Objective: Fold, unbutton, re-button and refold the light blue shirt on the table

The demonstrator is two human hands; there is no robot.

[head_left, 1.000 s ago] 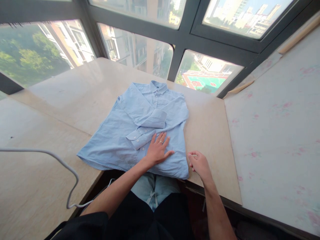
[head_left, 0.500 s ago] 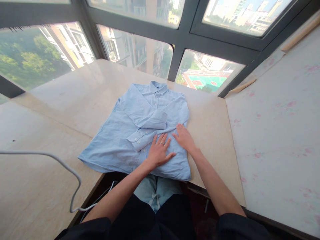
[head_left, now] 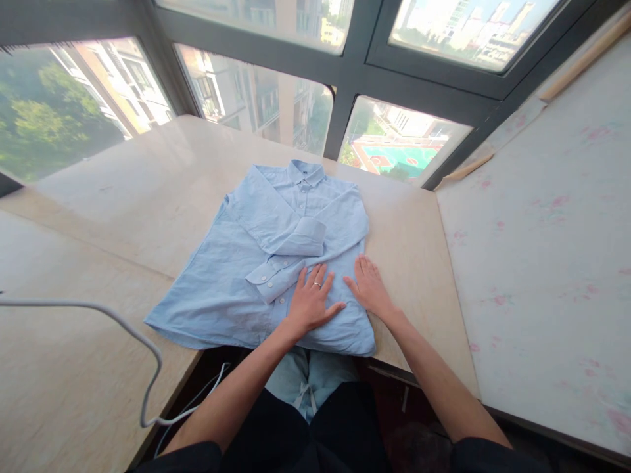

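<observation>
A light blue button-up shirt point(head_left: 231, 276) lies face up on the beige table point(head_left: 148, 190), collar toward the window. Its right side is folded in, and a sleeve with its cuff crosses the chest. My left hand point(head_left: 309, 302), with a ring on one finger, lies flat and open on the shirt's lower middle. Just to its right, my right hand point(head_left: 369, 286) rests flat with fingers stretched out on the shirt's folded right edge. Neither hand holds anything.
A white cable point(head_left: 123, 335) loops over the left part of the table and drops off its front edge. A pale surface with pink blotches point(head_left: 537, 263) adjoins on the right. Dark-framed windows point(head_left: 355, 72) close off the far side.
My right hand went from beside the hem, fingers curled, up onto the shirt's right edge and then slid back a little toward me. The left hand stayed put.
</observation>
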